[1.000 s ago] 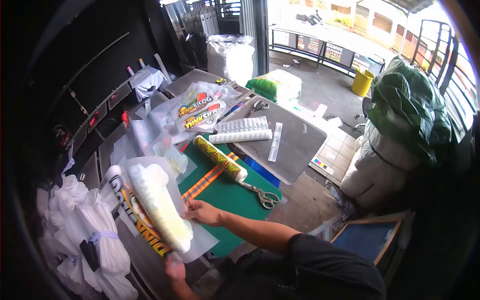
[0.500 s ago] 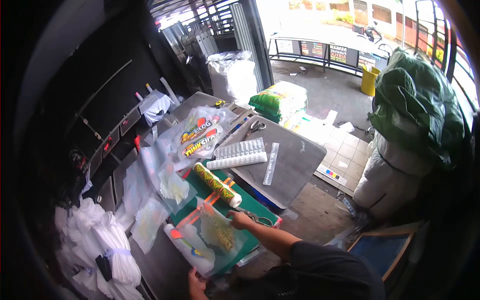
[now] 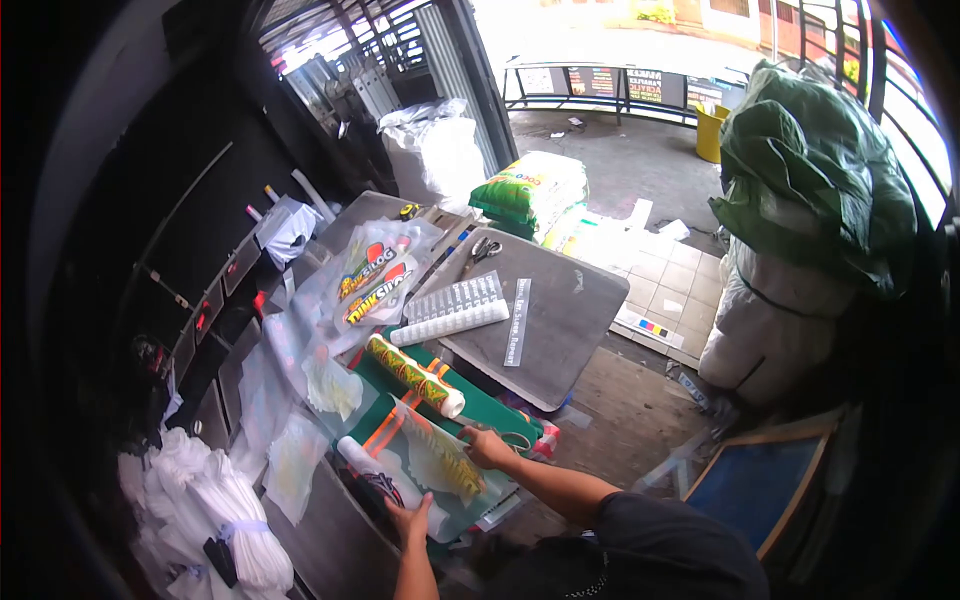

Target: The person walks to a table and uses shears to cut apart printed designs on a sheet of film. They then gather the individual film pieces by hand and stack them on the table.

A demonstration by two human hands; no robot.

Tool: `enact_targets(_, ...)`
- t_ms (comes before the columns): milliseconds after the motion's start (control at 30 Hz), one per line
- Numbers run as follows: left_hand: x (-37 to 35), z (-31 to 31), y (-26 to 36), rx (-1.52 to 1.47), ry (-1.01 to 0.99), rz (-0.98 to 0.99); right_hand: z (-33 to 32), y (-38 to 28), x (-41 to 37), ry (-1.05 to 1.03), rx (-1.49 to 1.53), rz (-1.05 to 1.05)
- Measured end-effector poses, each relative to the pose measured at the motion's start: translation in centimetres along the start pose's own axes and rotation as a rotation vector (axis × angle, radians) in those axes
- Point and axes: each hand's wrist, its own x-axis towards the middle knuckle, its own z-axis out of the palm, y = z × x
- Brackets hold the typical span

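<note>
My right hand (image 3: 488,449) pinches the right edge of a translucent sheet (image 3: 425,452) with a yellow-green print, spread over a green cutting mat (image 3: 480,388). Beside that hand lie scissors (image 3: 516,440), partly hidden. At the sheet's left, my left hand (image 3: 410,516) grips the near end of a white roll of printed film (image 3: 372,465), thumb on one side and fingers on the other. Dark lettering shows on this roll. A second roll with a red, green and yellow pattern (image 3: 410,372) lies farther up the mat.
Several printed sheets (image 3: 375,280) cover the table's far left. A grey board (image 3: 550,300) holds a clear strip (image 3: 518,325), a roll of white labels (image 3: 450,322) and another pair of scissors (image 3: 487,247). Bundled white material (image 3: 245,530) stands at left, a framed blue board (image 3: 760,490) at right.
My left hand has moved up and right onto the roll, whose visible print has changed from coloured to dark lettering. My right hand stays at the sheet's edge. The camera view has shifted.
</note>
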Motion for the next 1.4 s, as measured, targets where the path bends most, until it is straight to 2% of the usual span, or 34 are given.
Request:
enact_targets(67, -1.7, -0.4, 3.5, 0.023, -0.034, -0.073, 0.6, -1.3, -0.3, -0.015, 0.005, -0.013)
enact_targets(133, -1.3, -1.2, 2.6, 0.033, -0.058, -0.139, 0.7, -3.7, -0.3, -0.008, 0.024, -0.064)
enact_targets(200, 1.5, -2.2, -0.5, -0.290, -0.032, -0.056, 0.1, -6.6, -0.6, -0.034, 0.064, -0.100)
enact_targets(233, 1.5, -4.8, -0.3, -0.437, -0.071, -0.070, -0.2, -8.1, -0.6, -0.031, 0.096, -0.117)
enact_targets(267, 5.6, -5.7, -6.0, -0.542, -0.171, 0.027, -0.4, -9.1, -0.5, -0.027, 0.122, -0.133)
enact_targets(300, 4.4, -9.1, -5.6, -0.819, -0.245, -0.056, -0.4, -9.8, -0.1, -0.024, 0.136, -0.117)
enact_targets(367, 4.2, -14.6, -8.9, -1.086, -0.243, -0.111, -0.3, -11.6, 0.9, -0.039, 0.152, -0.121)
enact_targets(400, 6.3, -16.2, -14.2, -1.302, -0.284, -0.023, 0.0, -12.6, 1.4, -0.058, 0.197, -0.129)
enact_targets(433, 7.1, -17.7, -17.7, -1.360, -0.040, -0.091, 0.2, -13.9, 1.7, -0.068, 0.229, -0.119)
enact_targets(467, 5.2, -20.6, -17.6, -0.994, 0.224, -0.108, 0.5, -15.1, 2.1, -0.076, 0.264, -0.110)
enact_targets(500, 6.2, -23.3, -19.8, -0.761, 0.420, -0.225, 1.2, -15.6, 2.6, -0.061, 0.238, -0.104)
enact_targets(533, 8.8, -23.6, -25.9, -0.554, 0.763, -0.009, 1.9, -15.9, 2.9, -0.051, 0.191, -0.119)
enact_targets(567, 7.0, -23.7, -21.9, -0.508, 0.991, 0.246, 2.8, -15.7, 3.2, 0.009, 0.080, -0.152)
enact_targets(600, 6.9, -23.4, -20.5, -0.408, 0.921, 0.279, 3.9, -14.9, 3.8, 0.042, -0.036, -0.186)
enact_targets(633, 3.6, -22.2, -13.2, -0.457, 0.787, 0.372, 6.0, -11.5, 5.9, 0.095, 0.033, -0.328)
enact_targets(667, 2.6, -20.0, -10.1, -0.338, 0.634, 0.503, 6.0, -10.7, 6.4, 0.098, -0.018, -0.446)
enact_targets(700, 0.6, -18.3, -7.8, -0.034, 0.473, 0.643, 6.5, -8.6, 8.1, 0.227, -0.319, -0.720)
enact_targets(733, -0.7, -17.1, -6.4, -0.186, 0.147, 0.704, 7.3, -5.1, 10.0, 0.151, -0.450, -0.636)
enact_targets(767, 0.3, -15.2, -7.6, -0.037, 0.038, 0.864, 6.2, -8.7, 8.3, 0.074, -0.265, -0.518)
enact_targets(800, -0.4, -14.7, -7.8, 0.320, -0.076, 0.790, 6.2, -8.4, 8.7, 0.008, -0.092, -0.364)
enact_targets(833, 0.3, -13.3, -11.7, 0.345, 0.020, 0.660, 5.3, -10.3, 8.5, 0.069, -0.401, -0.400)
enact_targets(867, 0.9, -11.8, -15.4, 0.368, 0.109, 0.553, 4.8, -12.1, 7.6, 0.067, -0.304, -0.317)
enact_targets(900, 1.2, -13.8, -16.7, 0.418, 0.136, 0.360, 4.2, -13.4, 6.9, 0.046, -0.237, -0.248)
enact_targets(933, 1.6, -16.3, -18.0, 0.466, 0.155, 0.181, 4.0, -12.6, 7.4, 0.081, -0.257, -0.233)
enact_targets(1067, 4.0, -22.5, -24.5, 0.584, 0.498, -0.332, 3.2, -12.2, 7.0, 0.067, -0.380, -0.145)
enact_targets(1100, 4.3, -22.6, -24.7, 0.591, 0.482, -0.326, 3.1, -12.1, 6.4, 0.049, -0.441, -0.118)
enact_targets(1133, 4.4, -22.7, -24.0, 0.444, 0.490, -0.166, 2.9, -11.4, 5.9, 0.053, -0.443, -0.098)
enact_targets(1167, 4.4, -22.5, -23.2, 0.293, 0.491, -0.007, 2.8, -10.5, 5.5, 0.162, -0.503, -0.092)
enact_targets(1267, 1.9, -18.0, -16.4, 0.476, 0.292, 0.269, 1.7, -6.4, 3.3, 0.397, -0.599, -0.174)
enact_targets(1300, 1.2, -16.7, -14.5, 0.492, 0.217, 0.339, 1.3, -5.4, 1.9, 0.387, -0.657, -0.117)
enact_targets(1400, 1.5, -12.0, -13.2, 0.348, 0.161, 0.344, 0.8, -0.9, -2.5, 0.301, -0.689, -0.012)
